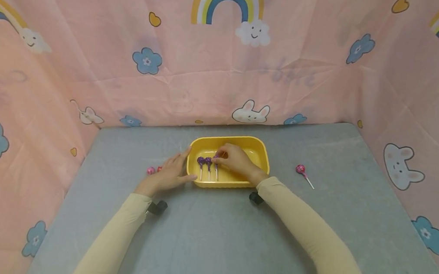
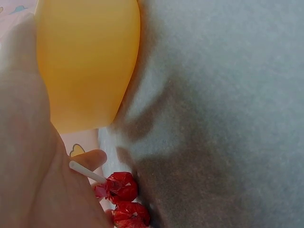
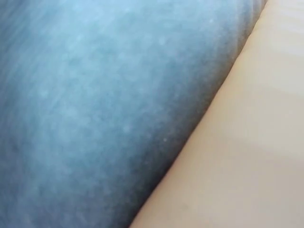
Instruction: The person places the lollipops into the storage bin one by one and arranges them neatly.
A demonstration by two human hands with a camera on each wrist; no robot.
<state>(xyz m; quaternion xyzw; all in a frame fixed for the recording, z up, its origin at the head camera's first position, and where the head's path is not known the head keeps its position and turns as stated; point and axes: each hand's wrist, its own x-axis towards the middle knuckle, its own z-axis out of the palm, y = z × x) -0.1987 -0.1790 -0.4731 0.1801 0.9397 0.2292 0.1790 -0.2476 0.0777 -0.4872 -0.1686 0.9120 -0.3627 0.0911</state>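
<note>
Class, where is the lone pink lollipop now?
In the head view, the pink lollipop lies on the table, right of the yellow tray and the right hand.

The tub (image 1: 235, 184) sits on the table (image 1: 210, 245), before the cloth (image 1: 192, 87). Three pops (image 1: 208, 162) lie in the tub's left part, the right hand (image 1: 237, 159) at the rightmost. Left of the tub are the left hand (image 1: 166, 175) and more pops (image 1: 150, 171); right, one pop (image 1: 301, 170)

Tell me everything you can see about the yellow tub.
The yellow tub is an open, oblong container with rounded corners and smooth, plastic-looking walls, standing upright on the grey table. Two purple-wrapped lollipops lie side by side inside; the right hand, reaching in, pinches a third. The left hand touches the tub's left end.
</note>
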